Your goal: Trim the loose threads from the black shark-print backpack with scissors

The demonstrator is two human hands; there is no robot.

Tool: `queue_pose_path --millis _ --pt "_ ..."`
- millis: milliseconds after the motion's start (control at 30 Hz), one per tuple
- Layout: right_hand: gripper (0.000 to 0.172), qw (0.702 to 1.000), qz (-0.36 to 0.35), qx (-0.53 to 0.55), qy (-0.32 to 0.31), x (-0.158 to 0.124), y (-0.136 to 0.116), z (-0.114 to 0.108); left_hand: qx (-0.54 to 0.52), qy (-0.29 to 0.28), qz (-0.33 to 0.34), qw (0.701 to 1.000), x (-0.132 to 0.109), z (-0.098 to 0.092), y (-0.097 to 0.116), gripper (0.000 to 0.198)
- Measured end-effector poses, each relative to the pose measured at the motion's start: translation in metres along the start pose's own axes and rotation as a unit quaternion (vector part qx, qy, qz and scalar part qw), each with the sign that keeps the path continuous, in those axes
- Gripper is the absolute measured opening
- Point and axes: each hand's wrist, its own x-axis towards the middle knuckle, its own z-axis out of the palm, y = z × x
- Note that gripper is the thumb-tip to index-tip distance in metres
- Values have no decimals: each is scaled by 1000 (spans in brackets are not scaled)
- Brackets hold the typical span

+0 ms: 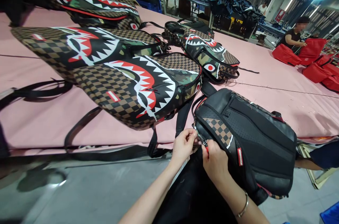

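A black backpack [261, 139] with a brown checkered side panel lies on its front at the table's near edge, its padded back facing up. At its top left edge, my left hand [183, 146] is closed in a pinch, thumb against fingertips; what lies between them is too small to make out. My right hand [215, 162], just beside it, is wrapped round a small tool with a red handle and dark tip, which looks like thread snips [206, 144]. The tip points at the bag's edge near my left fingertips. Part of the tool is hidden by my fingers.
Several checkered backpacks with shark-mouth prints, such as the nearest one [127, 90] and another [209, 51], lie on the pink-covered table [265, 76]. Loose straps [82, 125] hang over its front edge. Red bags [312, 51] and a co-worker [292, 37] are at the far right.
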Motion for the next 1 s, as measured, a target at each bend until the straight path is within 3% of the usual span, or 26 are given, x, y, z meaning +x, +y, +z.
queue_pose_path --millis 733,900,1000 --pt "16 1000 2 7 15 4 -2 -2 21 -20 27 999 0 -3 -1 21" --pt "12 996 12 86 34 -4 1 -9 -55 -34 37 997 -5 -5 19 21" --pt "11 979 -10 202 30 -30 6 -22 -182 -81 41 979 -9 -12 41 41"
